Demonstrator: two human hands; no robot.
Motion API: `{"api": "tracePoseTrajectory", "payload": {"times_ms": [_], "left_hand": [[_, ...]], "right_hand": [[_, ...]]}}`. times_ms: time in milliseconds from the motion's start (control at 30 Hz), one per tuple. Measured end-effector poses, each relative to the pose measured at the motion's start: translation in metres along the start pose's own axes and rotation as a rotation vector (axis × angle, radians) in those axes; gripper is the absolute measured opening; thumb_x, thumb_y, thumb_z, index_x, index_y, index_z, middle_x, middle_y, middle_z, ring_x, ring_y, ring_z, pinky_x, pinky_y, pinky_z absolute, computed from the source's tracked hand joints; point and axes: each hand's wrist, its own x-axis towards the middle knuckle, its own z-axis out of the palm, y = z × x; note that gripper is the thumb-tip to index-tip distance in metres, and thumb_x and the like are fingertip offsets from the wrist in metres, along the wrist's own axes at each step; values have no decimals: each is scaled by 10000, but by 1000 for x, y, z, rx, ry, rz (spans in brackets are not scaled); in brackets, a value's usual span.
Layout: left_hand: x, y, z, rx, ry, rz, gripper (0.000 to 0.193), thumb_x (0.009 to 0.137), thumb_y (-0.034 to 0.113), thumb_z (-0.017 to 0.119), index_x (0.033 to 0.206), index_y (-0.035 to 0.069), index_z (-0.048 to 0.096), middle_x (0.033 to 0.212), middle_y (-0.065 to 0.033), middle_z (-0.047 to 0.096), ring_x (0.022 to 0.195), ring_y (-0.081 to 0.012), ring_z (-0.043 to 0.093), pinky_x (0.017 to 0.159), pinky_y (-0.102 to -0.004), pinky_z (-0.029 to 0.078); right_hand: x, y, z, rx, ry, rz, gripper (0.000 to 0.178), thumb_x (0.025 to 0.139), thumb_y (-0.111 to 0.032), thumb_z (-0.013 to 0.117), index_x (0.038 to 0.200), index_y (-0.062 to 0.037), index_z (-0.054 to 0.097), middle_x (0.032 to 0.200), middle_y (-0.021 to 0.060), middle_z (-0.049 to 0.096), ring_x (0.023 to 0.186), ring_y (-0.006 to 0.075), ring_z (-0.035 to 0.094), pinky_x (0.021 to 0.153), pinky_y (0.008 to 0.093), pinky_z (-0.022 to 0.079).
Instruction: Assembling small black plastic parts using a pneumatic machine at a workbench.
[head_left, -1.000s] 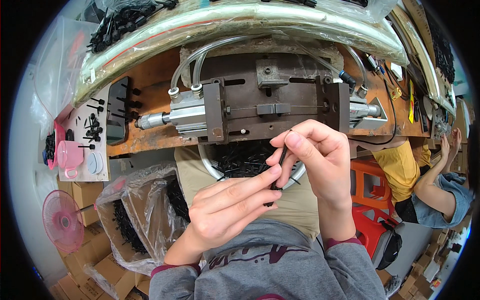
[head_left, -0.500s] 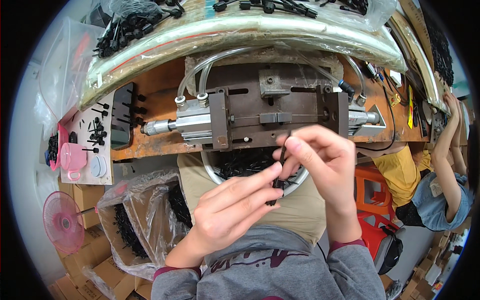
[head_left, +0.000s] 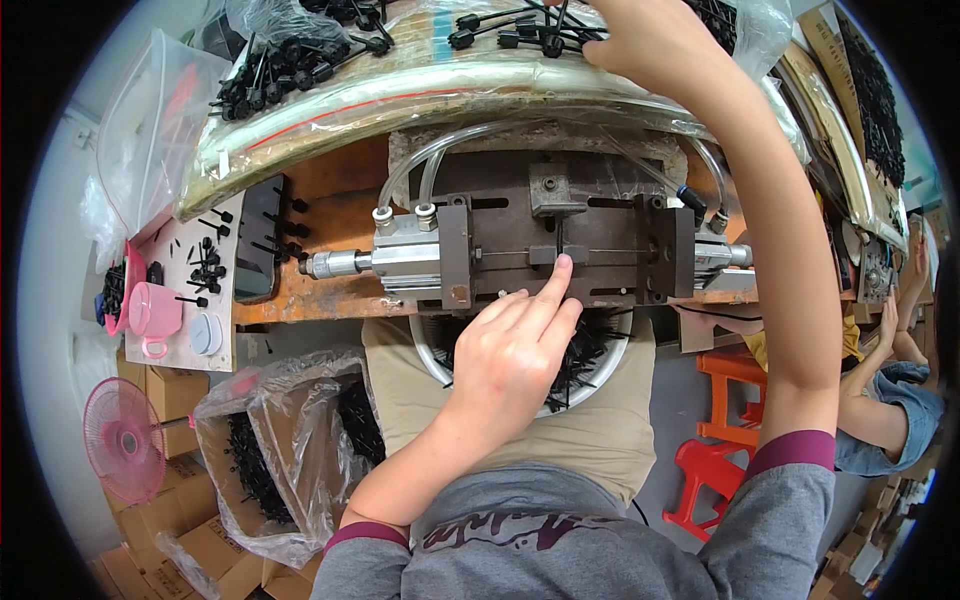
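Observation:
My left hand (head_left: 512, 362) reaches up from the lap with its index finger stretched out. That fingertip presses the near end of a thin black rod (head_left: 560, 237), which stands in the slotted block (head_left: 543, 257) at the middle of a brown metal fixture (head_left: 500, 220). The left hand grips nothing, and its other fingers are partly bent. My right hand (head_left: 650, 42) is extended to the far side, over loose black stemmed parts (head_left: 552, 40) on the plastic-wrapped ledge. Its thumb and a finger are apart, and the top edge cuts off part of the hand.
Silver cylinders (head_left: 405, 258) with clear air hoses (head_left: 430, 180) flank the fixture. A white-rimmed basin (head_left: 430, 355) of black pieces sits in my lap. At left are a phone (head_left: 258, 240), a pink cup (head_left: 156, 312) and a plastic-lined box (head_left: 300, 450). A co-worker's arm (head_left: 880, 340) is at right.
Both hands were together over the lap with a dark rod between them. The right hand has gone far forward to the black parts; the left has moved up to the fixture, where a rod now stands.

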Motion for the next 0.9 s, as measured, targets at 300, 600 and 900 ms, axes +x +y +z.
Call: {"api": "tracePoseTrajectory", "payload": {"times_ms": [300,600,900], "left_hand": [[5,-5,0,-11,-17,-39,236,709,104,784,910,46,675,1272,-94,654,740,-255,681,712,-320,554],[4,-2,1,9,-39,-81,232,709,120,794,905,69,682,1268,-78,658,546,-204,632,548,-273,513],[4,-2,-5,28,-80,-106,236,708,135,795,913,85,689,1260,-57,665,541,-211,629,537,-274,510]], "right_hand": [[39,1,-21,150,-607,351,554,672,-153,745,1176,22,595,1105,221,654,1054,356,626,877,398,523],[37,27,-21,399,-667,479,316,647,-164,777,905,15,737,829,169,707,758,279,665,683,373,522],[15,20,-39,512,-300,681,302,770,-272,758,722,18,685,645,82,633,589,154,577,561,308,452]]}}
